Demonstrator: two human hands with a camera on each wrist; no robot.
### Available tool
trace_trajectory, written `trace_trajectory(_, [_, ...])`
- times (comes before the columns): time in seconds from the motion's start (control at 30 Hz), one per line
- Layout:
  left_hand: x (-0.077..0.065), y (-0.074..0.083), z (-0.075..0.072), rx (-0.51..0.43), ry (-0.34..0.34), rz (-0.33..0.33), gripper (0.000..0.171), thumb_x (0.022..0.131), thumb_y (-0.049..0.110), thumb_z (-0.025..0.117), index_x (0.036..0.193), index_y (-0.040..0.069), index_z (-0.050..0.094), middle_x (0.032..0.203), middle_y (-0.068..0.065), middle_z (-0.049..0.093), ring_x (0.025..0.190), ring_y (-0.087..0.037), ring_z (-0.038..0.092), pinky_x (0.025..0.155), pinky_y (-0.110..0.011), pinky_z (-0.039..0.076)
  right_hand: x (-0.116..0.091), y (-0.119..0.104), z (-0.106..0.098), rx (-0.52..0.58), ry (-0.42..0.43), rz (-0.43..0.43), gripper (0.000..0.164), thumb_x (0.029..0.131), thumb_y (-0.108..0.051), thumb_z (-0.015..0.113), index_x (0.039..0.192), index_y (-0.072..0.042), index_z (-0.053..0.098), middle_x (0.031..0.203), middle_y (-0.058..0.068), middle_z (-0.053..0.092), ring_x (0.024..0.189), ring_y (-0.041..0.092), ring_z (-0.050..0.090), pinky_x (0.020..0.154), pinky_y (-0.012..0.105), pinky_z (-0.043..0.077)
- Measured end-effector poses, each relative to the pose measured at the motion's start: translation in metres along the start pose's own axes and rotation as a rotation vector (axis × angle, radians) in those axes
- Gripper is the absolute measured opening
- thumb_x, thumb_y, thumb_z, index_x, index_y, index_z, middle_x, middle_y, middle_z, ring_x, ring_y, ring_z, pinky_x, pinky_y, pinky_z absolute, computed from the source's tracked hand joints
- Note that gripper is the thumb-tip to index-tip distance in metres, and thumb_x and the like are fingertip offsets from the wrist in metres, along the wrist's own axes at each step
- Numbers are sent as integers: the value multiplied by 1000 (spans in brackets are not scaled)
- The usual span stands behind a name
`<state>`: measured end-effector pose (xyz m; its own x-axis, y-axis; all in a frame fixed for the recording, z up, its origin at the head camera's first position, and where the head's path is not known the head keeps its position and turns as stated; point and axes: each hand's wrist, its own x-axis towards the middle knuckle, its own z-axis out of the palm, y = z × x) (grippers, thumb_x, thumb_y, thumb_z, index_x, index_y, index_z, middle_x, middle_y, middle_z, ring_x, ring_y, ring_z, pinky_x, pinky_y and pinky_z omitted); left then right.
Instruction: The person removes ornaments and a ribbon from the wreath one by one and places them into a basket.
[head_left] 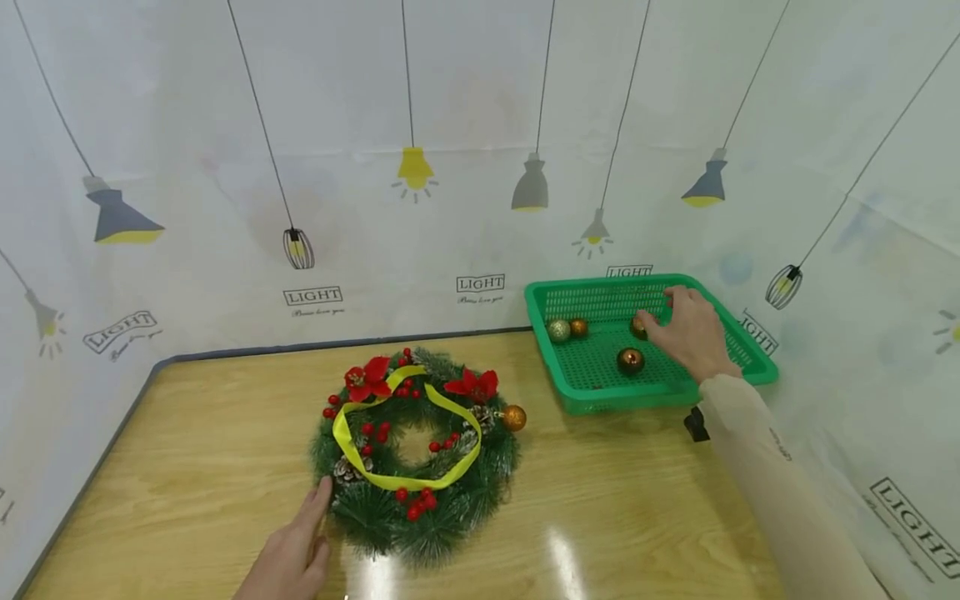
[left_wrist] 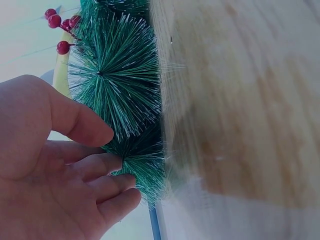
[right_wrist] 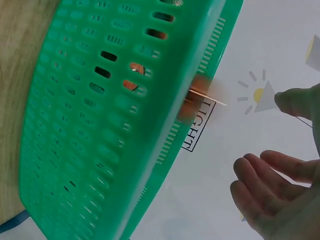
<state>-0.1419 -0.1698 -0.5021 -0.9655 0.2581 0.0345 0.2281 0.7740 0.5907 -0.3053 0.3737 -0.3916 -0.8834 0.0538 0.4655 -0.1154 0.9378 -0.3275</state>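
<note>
Head view: right grip [head_left: 688, 333] wide; bauble [head_left: 637, 329] beside it likely light, slick, fragile, pinch sides softly. Left grip [head_left: 292, 550] loose by wreath [head_left: 427, 529].

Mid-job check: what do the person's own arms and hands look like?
The left hand and right hand are gloveless. The right sleeve is long and cream, with a small dark marking; no left sleeve is in view.

The pale wood-grain table [head_left: 615, 500] bears a round green wreath [head_left: 438, 521] and, at the wreath's two o'clock, a green plastic basket [head_left: 630, 400].
</note>
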Motion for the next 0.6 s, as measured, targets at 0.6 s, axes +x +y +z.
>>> trace_trajectory(0.6, [-4,3,0,37,32,20,77,88,-3,59,156,-8,25,154,-35,32,136,-50,44,109,-54,38,-20,-5,-2,49,80,11,40,101,-21,52,123,11,60,110,30,64,89,43,62,73,58,53])
